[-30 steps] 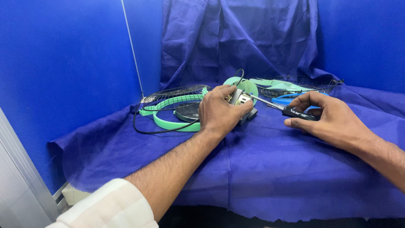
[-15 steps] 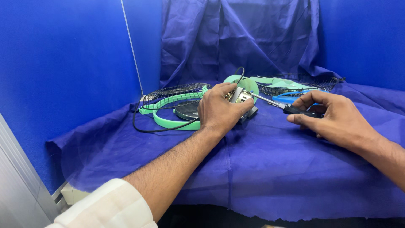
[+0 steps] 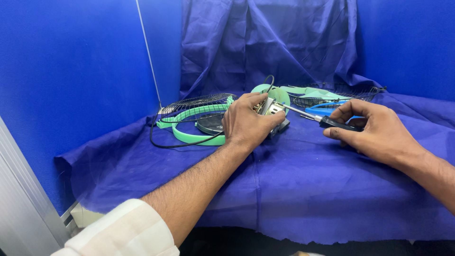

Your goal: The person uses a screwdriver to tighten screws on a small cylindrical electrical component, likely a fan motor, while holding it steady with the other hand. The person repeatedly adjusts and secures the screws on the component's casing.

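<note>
The left hand [image 3: 246, 124] is clamped on the small grey metal fan motor [image 3: 271, 110]. The right hand [image 3: 374, 130], fingers closed around the black-handled screwdriver [image 3: 327, 122], should keep the shaft straight into the motor and press firmly.

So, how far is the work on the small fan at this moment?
Already done: the wire grille and the green ring lie apart from the motor unit, so the fan is open. In hand: the left hand grips the motor unit while the right hand sets a screwdriver against it. Left: the motor unit looks still in one piece; whether its screws are out, I cannot tell.
</note>
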